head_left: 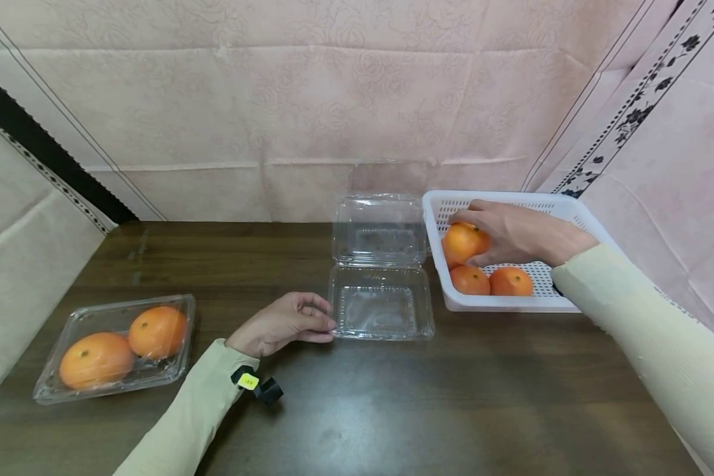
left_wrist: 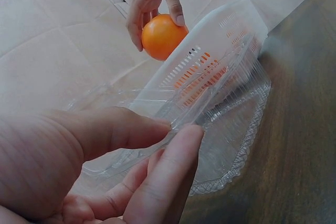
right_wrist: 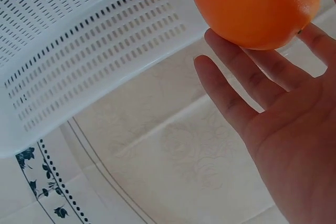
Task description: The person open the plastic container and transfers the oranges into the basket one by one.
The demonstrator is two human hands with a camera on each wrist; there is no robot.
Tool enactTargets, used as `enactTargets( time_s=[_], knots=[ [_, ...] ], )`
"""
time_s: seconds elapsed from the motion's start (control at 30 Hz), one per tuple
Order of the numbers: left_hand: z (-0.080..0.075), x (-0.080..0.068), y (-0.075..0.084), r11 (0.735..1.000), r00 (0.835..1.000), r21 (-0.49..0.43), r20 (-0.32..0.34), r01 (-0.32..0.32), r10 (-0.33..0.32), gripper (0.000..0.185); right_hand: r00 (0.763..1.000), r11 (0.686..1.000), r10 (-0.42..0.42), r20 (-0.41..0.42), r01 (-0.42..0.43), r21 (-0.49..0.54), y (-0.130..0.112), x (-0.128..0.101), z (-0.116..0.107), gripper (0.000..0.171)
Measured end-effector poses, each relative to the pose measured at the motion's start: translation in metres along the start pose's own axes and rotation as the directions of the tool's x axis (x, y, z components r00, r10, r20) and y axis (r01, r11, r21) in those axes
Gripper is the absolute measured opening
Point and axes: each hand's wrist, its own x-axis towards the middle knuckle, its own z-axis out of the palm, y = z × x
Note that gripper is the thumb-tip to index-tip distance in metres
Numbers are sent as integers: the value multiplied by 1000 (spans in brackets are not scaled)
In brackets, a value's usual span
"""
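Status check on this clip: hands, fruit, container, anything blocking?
Right hand grips an orange over the white basket. Left hand pinches the open clamshell edge. Clamshell empty, nothing blocking.

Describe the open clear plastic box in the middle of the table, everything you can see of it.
The open clamshell box is thin, see-through plastic with ribbed edges. Its empty tray lies flat on the dark wooden table; the hinged lid stands tilted back behind it, towards the curtain. The left hand pinches the tray's left rim between thumb and fingers. The white basket stands close on its right.
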Motion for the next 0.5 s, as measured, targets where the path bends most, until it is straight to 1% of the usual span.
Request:
enactTargets(
  time_s=[0.2, 0.33, 0.5],
  knots=[
    [0, 0, -1, 1000, 1000, -8, 10, -22, 22, 43, 999, 999, -36, -39, 36, 10, 8, -3, 5, 58],
    [0, 0, -1, 1000, 1000, -8, 5, -19, 19, 43, 999, 999, -31, -37, 31, 13, 14, -4, 7, 62],
    [0, 0, -1, 1000, 1000, -9, 8, -18, 18, 44, 1000, 1000, -1, -26, 2, 14, 19, -6, 8, 62]
  ],
)
